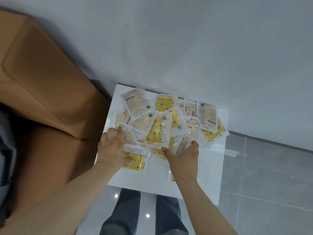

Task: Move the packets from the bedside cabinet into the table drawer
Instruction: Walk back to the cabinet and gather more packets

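Now both bare hands reach into a loose heap of small clear-wrapped packets [159, 131], many of them printed yellow with white stars and moons. The heap lies on the flat white top of the bedside cabinet [152, 182] and covers its far half. The left hand [111, 148] lies spread at the heap's left edge, fingers straight on the wrappers. Its thumb stretches across a yellow star-patterned packet [135, 162] at the near side. The right hand [183, 158] meets the heap's near right side with thumb out and fingers bent. Its fingertips are tucked under the crinkled wrappers, so I cannot tell whether it pinches any packet. One pale packet face-up near the right [193, 122] reads "暖手宝" in dark characters. Several others show pale backs with barcodes and fine print too small to read. A tan upholstered block with stitched seams [42, 82] stands just left of the cabinet, a plain grey wall [186, 39] runs behind it, and glossy grey floor tiles [262, 175] lie to the right. Blue-grey trouser legs [125, 211] show below the cabinet's near edge.
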The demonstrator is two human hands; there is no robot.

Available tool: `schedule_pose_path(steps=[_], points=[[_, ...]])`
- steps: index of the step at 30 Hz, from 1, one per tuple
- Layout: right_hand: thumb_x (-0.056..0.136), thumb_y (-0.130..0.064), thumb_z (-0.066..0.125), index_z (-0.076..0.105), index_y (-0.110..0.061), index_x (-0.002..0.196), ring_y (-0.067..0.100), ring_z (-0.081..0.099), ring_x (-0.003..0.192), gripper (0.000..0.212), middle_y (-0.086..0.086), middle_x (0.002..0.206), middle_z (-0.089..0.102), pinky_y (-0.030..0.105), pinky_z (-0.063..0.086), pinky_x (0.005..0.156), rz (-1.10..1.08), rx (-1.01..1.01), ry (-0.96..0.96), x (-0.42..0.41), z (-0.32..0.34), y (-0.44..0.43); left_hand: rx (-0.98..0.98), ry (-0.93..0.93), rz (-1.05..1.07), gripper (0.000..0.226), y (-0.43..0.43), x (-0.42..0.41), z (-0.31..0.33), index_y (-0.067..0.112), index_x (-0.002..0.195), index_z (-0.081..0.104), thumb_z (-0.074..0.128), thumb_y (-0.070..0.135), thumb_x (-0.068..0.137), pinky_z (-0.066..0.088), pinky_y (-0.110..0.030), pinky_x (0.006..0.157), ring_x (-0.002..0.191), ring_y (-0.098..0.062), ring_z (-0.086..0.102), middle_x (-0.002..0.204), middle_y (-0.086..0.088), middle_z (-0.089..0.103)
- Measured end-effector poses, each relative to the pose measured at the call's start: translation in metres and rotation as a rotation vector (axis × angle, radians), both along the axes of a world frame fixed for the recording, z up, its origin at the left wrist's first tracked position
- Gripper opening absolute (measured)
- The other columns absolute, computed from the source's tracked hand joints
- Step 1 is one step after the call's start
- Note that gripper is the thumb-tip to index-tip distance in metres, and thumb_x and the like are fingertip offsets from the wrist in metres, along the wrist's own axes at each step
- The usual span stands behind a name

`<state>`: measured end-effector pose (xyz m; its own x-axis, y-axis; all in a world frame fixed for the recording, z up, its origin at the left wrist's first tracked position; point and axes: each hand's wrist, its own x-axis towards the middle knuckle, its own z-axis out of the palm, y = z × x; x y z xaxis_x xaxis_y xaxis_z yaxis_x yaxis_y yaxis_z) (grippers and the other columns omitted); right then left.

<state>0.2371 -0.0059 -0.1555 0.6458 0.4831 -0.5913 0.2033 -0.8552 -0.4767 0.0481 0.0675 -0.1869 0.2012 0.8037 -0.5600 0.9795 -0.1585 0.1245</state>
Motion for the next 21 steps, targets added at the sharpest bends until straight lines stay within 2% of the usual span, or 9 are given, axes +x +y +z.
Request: schedule_pose_path(steps=[3,6,10,14,17,21], points=[[0.064,-0.050,0.082,0.015,-0.014,0.144,0.033,0.044,0.127,0.110,0.010,0.145,0.034,0.047,0.048,0.095,-0.007,-0.026,-0.053,-0.006,-0.004,0.006,0.006,-0.006,0.002,0.124,-0.001,0.000,-0.001,0.011,0.147,0.014,0.079,0.063,0.055,0.039,-0.039,0.101,0.121,-0.027,0.032,0.134,-0.010,0.028],[0.060,-0.052,0.083,0.017,-0.017,0.143,0.034,0.045,0.125,0.111,0.009,0.142,0.036,0.050,0.048,0.093,-0.039,-0.041,-0.085,-0.007,-0.009,0.011,0.030,-0.019,0.005,0.118,-0.004,-0.001,-0.001,0.010,0.144,0.020,0.079,0.062,0.056,0.042,-0.034,0.095,0.113,-0.023,0.038,0.128,-0.009,0.033],[0.061,-0.045,0.085,0.025,-0.017,0.133,0.034,0.053,0.114,0.097,0.009,0.133,0.043,0.048,0.053,0.084,-0.079,-0.041,-0.087,-0.005,-0.012,0.015,0.047,-0.074,0.032,0.107,-0.006,-0.002,-0.003,0.011,0.138,0.028,0.081,0.058,0.058,0.045,-0.032,0.090,0.106,-0.019,0.043,0.120,-0.007,0.039],[0.068,-0.032,0.084,0.036,-0.012,0.116,0.031,0.055,0.107,0.071,0.007,0.124,0.051,0.040,0.052,0.078,-0.099,-0.003,-0.081,-0.003,-0.011,0.013,0.028,-0.139,0.099,0.100,-0.004,-0.002,0.000,0.012,0.132,0.034,0.086,0.049,0.055,0.046,-0.032,0.088,0.103,-0.020,0.046,0.117,-0.007,0.041],[0.071,-0.032,0.081,0.044,-0.012,0.116,0.027,0.056,0.107,0.062,0.004,0.120,0.054,0.037,0.048,0.078,-0.059,0.001,-0.126,-0.001,-0.008,0.010,-0.007,-0.175,0.117,0.096,0.001,-0.003,0.002,0.010,0.129,0.037,0.088,0.044,0.056,0.049,-0.033,0.082,0.098,-0.020,0.053,0.114,-0.006,0.045],[0.074,-0.031,0.079,0.043,-0.019,0.115,0.024,0.058,0.104,0.056,-0.001,0.118,0.055,0.037,0.051,0.077,-0.031,0.037,-0.175,-0.003,-0.003,0.010,-0.023,-0.158,0.052,0.072,0.003,-0.004,0.005,0.011,0.114,0.046,0.083,0.046,0.063,0.048,-0.034,0.079,0.092,-0.022,0.060,0.106,-0.004,0.057]])
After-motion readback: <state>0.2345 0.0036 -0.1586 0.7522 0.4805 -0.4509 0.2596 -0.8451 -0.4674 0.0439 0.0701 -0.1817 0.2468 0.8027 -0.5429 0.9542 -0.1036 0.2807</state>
